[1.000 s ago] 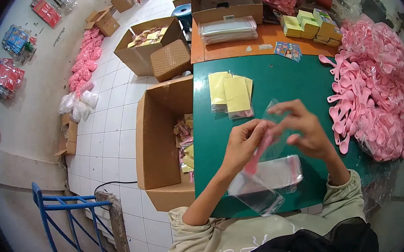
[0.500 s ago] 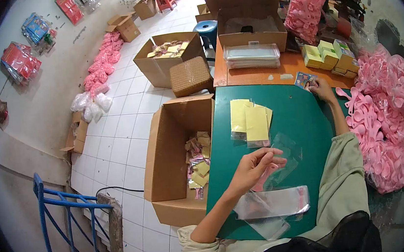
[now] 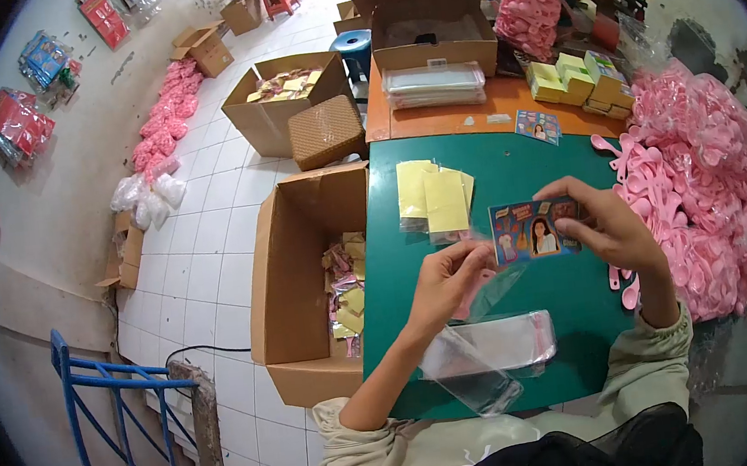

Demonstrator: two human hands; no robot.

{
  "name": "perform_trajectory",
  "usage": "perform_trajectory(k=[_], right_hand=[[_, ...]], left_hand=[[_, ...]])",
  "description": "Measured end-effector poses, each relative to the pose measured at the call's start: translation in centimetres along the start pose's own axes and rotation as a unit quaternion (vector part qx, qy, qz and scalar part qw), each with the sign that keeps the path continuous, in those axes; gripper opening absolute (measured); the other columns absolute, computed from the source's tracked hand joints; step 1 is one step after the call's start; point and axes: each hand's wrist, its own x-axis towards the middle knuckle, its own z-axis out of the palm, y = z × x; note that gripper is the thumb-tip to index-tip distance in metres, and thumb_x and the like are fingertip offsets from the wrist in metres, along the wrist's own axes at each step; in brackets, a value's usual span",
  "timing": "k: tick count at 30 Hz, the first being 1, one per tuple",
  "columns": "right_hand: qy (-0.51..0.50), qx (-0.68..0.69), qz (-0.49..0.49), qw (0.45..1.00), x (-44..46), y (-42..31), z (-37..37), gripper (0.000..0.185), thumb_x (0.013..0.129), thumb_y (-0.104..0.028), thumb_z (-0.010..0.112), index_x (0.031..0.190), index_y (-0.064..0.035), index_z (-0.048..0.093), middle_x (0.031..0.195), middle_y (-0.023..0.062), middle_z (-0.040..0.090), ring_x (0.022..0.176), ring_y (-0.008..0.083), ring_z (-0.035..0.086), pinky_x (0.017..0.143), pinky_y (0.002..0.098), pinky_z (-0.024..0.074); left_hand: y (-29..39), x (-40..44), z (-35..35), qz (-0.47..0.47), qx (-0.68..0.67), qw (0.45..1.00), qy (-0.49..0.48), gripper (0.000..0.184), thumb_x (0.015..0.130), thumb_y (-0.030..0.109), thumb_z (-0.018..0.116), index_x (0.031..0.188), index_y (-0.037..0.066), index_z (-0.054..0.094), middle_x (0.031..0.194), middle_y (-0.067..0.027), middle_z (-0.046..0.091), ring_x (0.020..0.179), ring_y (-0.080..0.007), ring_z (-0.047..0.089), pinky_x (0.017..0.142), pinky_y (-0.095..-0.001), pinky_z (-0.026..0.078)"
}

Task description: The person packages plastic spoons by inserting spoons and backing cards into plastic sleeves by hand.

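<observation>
My left hand pinches a clear plastic bag with a pink spoon in it, over the green table. My right hand holds a printed blue card upright, its left edge close to my left fingertips. Below the hands lie flat clear bags, one of them askew toward me. Beyond my left hand, bags with yellow cards overlap on the table. At the far edge rest more printed cards.
Loose pink spoons and bulging bags of them cover the right side. An open carton with packed pieces stands left of the table. Yellow card stacks and clear bag stacks sit on the orange surface.
My right hand has come back from the far cards with one card, now beside my left hand. My left hand still holds the bag and spoon. The camera view has shifted.
</observation>
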Motion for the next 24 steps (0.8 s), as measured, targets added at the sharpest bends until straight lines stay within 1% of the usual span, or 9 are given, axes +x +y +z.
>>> perform_trajectory(k=[1, 4, 7, 10, 14, 18, 19, 22, 24], right_hand=[[0.015, -0.015, 0.008, 1.0, -0.5, -0.5, 0.2, 0.028, 0.084, 0.004, 0.053, 0.11, -0.0049, 0.052, 0.086, 0.0119, 0.063, 0.073, 0.018, 0.064, 0.064, 0.0324, 0.0494], [0.052, -0.129, -0.105, 0.985, -1.3, -1.0, 0.7, 0.029, 0.081, 0.004, 0.054, 0.108, -0.0067, 0.055, 0.089, 0.0127, 0.064, 0.077, 0.0252, 0.065, 0.066, 0.0335, 0.0498], [0.069, -0.18, -0.107, 0.975, -2.3, -2.5, 1.4, 0.03, 0.078, 0.003, 0.056, 0.106, -0.0086, 0.058, 0.092, 0.0129, 0.063, 0.082, 0.0316, 0.063, 0.067, 0.0355, 0.0499], [0.003, -0.229, -0.063, 0.971, -3.1, -3.2, 1.4, 0.036, 0.077, 0.002, 0.058, 0.11, -0.0106, 0.056, 0.091, 0.0137, 0.063, 0.081, 0.033, 0.063, 0.067, 0.0375, 0.0498], [-0.036, -0.17, -0.05, 0.984, -3.3, -2.2, 2.3, 0.028, 0.078, -0.003, 0.061, 0.105, -0.006, 0.053, 0.086, 0.0142, 0.062, 0.078, 0.0332, 0.062, 0.065, 0.0376, 0.0491], [-0.073, -0.136, 0.026, 0.988, -3.4, -1.3, 4.0, 0.023, 0.079, -0.01, 0.064, 0.094, -0.0018, 0.049, 0.082, 0.0145, 0.062, 0.075, 0.0335, 0.061, 0.062, 0.0365, 0.0478], [-0.089, -0.147, 0.036, 0.985, -3.4, -1.0, 4.4, 0.022, 0.079, -0.012, 0.064, 0.091, -0.0009, 0.049, 0.081, 0.0146, 0.062, 0.074, 0.0338, 0.061, 0.061, 0.0361, 0.0474], [-0.058, -0.118, -0.05, 0.99, -3.5, 1.1, 5.6, 0.023, 0.078, -0.015, 0.067, 0.09, -0.0004, 0.054, 0.079, 0.0144, 0.062, 0.067, 0.0359, 0.059, 0.058, 0.0357, 0.0454], [-0.063, -0.07, -0.106, 0.99, -3.4, 3.2, 6.2, 0.02, 0.077, -0.014, 0.067, 0.089, -0.0007, 0.058, 0.075, 0.0138, 0.062, 0.061, 0.0308, 0.058, 0.056, 0.035, 0.0437]], left_hand=[[0.1, -0.1, 0.2, 0.006, -0.007, 1.0, 0.003, 0.024, 0.093, 0.015, 0.052, 0.102, -0.005, 0.063, 0.084, -0.0062, 0.064, 0.074, -0.0084, 0.059, 0.069, -0.0206, 0.049], [0.4, -0.5, 0.4, 0.035, 0.013, 0.999, -0.028, 0.024, 0.093, 0.016, 0.053, 0.101, -0.005, 0.063, 0.082, -0.0048, 0.064, 0.073, -0.0073, 0.059, 0.067, -0.0199, 0.049], [0.7, -0.9, 0.4, 0.032, 0.036, 0.997, -0.054, 0.023, 0.093, 0.016, 0.053, 0.099, -0.005, 0.063, 0.085, -0.0041, 0.064, 0.076, -0.0071, 0.058, 0.069, -0.0208, 0.049], [1.2, -1.3, 1.0, 0.012, 0.034, 0.997, -0.068, 0.022, 0.093, 0.015, 0.053, 0.099, -0.005, 0.063, 0.088, -0.0044, 0.064, 0.08, -0.0071, 0.058, 0.072, -0.0223, 0.05], [1.5, -2.0, 1.9, 0.001, 0.091, 0.992, -0.083, 0.024, 0.092, 0.014, 0.055, 0.105, -0.005, 0.061, 0.091, -0.0047, 0.064, 0.084, -0.0079, 0.06, 0.073, -0.0231, 0.052], [2.6, -2.7, 2.4, 0.025, 0.189, 0.977, -0.097, 0.03, 0.089, 0.015, 0.058, 0.117, 0.004, 0.057, 0.083, -0.0048, 0.068, 0.077, -0.0078, 0.062, 0.065, -0.0252, 0.052], [1.6, -2.8, 2.3, 0.083, 0.236, 0.965, -0.084, 0.037, 0.087, 0.019, 0.061, 0.122, 0.01, 0.051, 0.077, -0.0099, 0.069, 0.069, -0.0148, 0.067, 0.058, -0.029, 0.051], [1.0, -2.9, 2.4, 0.093, 0.439, 0.891, -0.066, 0.041, 0.086, 0.023, 0.062, 0.123, 0.011, 0.048, 0.075, -0.0141, 0.067, 0.066, -0.0268, 0.066, 0.055, -0.0323, 0.049], [0.2, -2.9, 2.4, 0.085, 0.459, 0.883, -0.049, 0.045, 0.084, 0.025, 0.063, 0.123, 0.011, 0.047, 0.074, -0.0151, 0.066, 0.067, -0.0315, 0.064, 0.056, -0.0337, 0.048]])
